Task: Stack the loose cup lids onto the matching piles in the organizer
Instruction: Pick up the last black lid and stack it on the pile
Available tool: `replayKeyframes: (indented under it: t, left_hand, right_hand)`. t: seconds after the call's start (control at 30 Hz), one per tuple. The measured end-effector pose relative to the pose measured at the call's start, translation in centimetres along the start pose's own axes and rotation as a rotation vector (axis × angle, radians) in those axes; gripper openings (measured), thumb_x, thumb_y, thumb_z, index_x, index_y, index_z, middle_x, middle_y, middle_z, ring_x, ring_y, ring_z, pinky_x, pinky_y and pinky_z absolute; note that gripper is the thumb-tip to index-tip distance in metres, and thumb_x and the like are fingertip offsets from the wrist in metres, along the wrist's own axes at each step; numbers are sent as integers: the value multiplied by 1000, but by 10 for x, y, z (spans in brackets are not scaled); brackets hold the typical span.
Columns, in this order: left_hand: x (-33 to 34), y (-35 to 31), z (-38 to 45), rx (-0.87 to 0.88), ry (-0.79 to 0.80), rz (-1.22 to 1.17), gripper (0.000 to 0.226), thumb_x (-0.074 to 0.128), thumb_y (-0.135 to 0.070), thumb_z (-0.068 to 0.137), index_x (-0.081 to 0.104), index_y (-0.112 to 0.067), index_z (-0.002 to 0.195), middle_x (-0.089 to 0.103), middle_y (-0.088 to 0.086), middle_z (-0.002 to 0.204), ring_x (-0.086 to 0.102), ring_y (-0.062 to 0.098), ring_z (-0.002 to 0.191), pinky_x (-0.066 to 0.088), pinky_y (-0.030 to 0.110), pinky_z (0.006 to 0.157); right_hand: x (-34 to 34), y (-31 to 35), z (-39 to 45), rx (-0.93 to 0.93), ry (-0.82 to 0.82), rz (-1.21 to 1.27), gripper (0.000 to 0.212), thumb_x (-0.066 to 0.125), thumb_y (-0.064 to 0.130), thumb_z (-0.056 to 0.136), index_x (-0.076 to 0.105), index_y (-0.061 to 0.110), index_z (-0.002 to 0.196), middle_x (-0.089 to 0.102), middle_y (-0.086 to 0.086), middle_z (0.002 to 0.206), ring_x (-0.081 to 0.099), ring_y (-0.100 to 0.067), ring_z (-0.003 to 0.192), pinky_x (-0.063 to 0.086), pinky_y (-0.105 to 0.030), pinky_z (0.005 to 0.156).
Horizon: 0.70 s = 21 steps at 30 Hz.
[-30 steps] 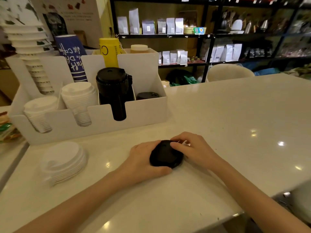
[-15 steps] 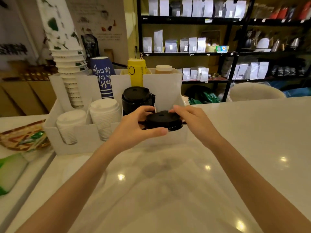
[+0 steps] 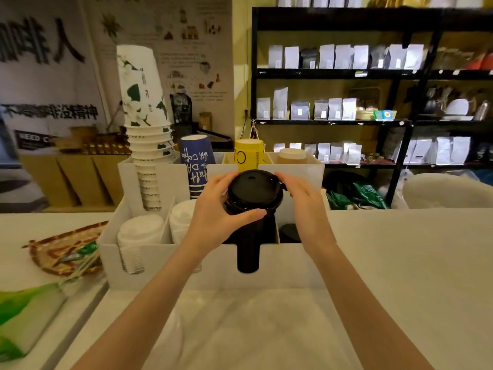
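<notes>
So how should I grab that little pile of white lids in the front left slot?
Pinch the white lid pile by its round rim, coming from straight above. The organizer walls hug its sides and only the top pokes out. The left hand and right hand hold the black lids that way, fingers on opposite edges.

Black shelving (image 3: pixel 344 73) with pale bags, postered wall (image 3: pixel 66 76), white counter (image 3: pixel 413 249).

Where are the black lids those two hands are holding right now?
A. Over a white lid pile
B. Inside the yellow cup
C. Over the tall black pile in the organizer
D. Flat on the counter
C: both the left hand and right hand hold the black lids right at the top of the black pile in the white organizer, not by the white lid pile.
</notes>
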<state>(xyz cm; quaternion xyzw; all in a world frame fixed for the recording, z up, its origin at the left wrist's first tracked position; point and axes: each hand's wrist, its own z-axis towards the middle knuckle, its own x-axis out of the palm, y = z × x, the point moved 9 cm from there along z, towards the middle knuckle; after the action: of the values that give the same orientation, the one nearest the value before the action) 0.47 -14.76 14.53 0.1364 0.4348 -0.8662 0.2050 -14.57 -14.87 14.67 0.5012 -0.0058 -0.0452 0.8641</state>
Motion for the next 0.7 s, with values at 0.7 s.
replayKeyframes:
  t: [0.7]
  left_hand:
    - [3,31,10,-62,74,116,72,74,-30,67,41,-22,131,45,-17,115,39,0,111,33,14,91]
  right_hand:
    - [3,-33,14,25,-47,-111,36,33,25,95,67,14,104,66,4,98,55,3,89,40,-11,80]
